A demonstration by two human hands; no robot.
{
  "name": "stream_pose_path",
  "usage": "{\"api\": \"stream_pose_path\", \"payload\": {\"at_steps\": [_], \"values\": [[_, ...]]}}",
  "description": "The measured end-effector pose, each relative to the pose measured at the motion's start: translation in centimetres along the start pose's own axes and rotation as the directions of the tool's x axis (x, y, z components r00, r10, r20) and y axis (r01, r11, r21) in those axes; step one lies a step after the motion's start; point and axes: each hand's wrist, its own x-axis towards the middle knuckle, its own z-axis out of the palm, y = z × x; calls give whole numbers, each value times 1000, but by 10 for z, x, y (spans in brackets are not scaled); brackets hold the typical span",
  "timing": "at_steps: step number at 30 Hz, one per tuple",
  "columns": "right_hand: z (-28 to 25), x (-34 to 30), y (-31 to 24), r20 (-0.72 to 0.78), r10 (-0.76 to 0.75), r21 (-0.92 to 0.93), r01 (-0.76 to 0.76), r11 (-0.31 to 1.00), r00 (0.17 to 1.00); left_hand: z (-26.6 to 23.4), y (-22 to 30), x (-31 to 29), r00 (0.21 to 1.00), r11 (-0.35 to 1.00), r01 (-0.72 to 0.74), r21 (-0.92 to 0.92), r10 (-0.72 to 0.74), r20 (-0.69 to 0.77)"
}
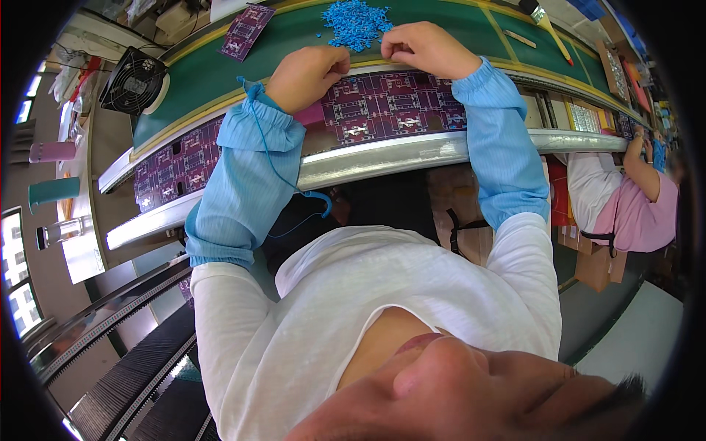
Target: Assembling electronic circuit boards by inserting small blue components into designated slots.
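A pile of small blue electronic components (355, 23) lies on the green work surface (202, 73). Just right of the pile is my right hand (430, 50), its thumb and fingers pinched together; anything between the fingertips is too small to make out. My left hand (307, 75) is curled closed left of and nearer than the pile, with its fingertips turned from view. Below both hands, a purple circuit board panel (393, 106) rests between metal rails (382, 158). Another purple board panel (179, 165) sits further left, partly behind my left sleeve. Blue sleeve covers wrap both forearms.
A loose purple board (247, 31) lies left of the pile. Beyond it stands a black fan (134, 81). A brush (546, 29) lies at the far right of the green surface. A person in pink (636, 213) works further along the line. A blue cord hangs from my left wrist.
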Motion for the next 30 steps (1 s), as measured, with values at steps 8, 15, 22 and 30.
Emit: {"api": "stream_pose_path", "payload": {"at_steps": [8, 15, 22, 30], "values": [[10, -2, -11, 85, -62, -75, 68, 995, 994, -3, 4, 1, 998, 1000, 11, -3, -11, 62], [7, -4, -15, 65, -54, -113, 62, 992, 996, -1, 2, 3, 999, 999, -14, 29, 12, 45], [8, -5, -18, 84, -27, -111, 36, 993, 996, 1, 2, 1, 1000, 999, -1, 42, 0, 26], [10, -6, -16, 48, -25, -121, 31, 992, 999, 3, -1, 1, 1000, 999, -14, 41, 13, 20]]}}
